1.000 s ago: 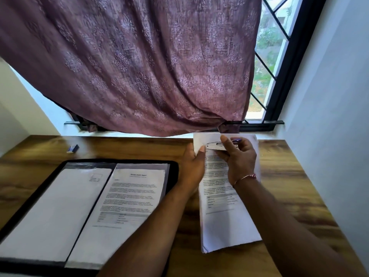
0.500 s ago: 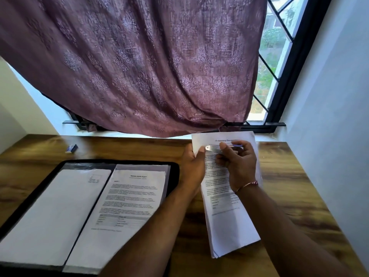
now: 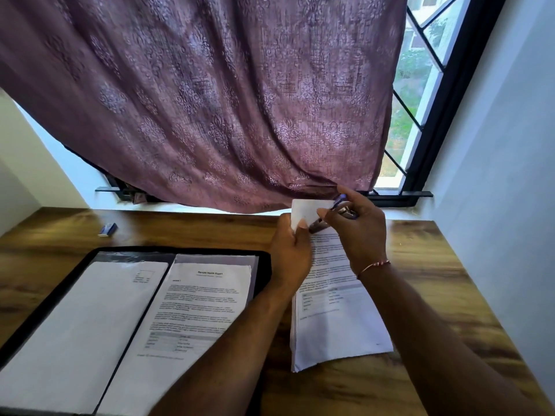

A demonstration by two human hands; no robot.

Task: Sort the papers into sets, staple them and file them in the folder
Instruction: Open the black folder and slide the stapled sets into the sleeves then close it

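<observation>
A: Paper status: the set of papers (image 3: pixel 336 319) lies on the wooden desk (image 3: pixel 435 265), its top end beneath both hands. Confirm grip.

B: The left hand (image 3: pixel 289 253) pinches the top left corner of the set and has folded it up and back; a second ago that corner lay flat under the thumb. The right hand (image 3: pixel 357 232) is closed around the stapler (image 3: pixel 336 210), which half a second ago lay across the top of the page and now sits tilted just beside the raised corner.

A: Meaning for the task?

B: Judgement: the staple has probably been driven and the corner is being checked, or the stapler is being re-seated. The staple itself is too small to confirm.

A: Location of the folder?

B: The folder (image 3: pixel 264 265) lies open to the left of the left forearm, touching neither hand. Printed sheets (image 3: pixel 192 313) already sit in its sleeves. A small blue box (image 3: pixel 108 229) rests well beyond it, near the far edge.

A: Remaining step?

B: Release the stapler, then slide this set into the folder.
</observation>
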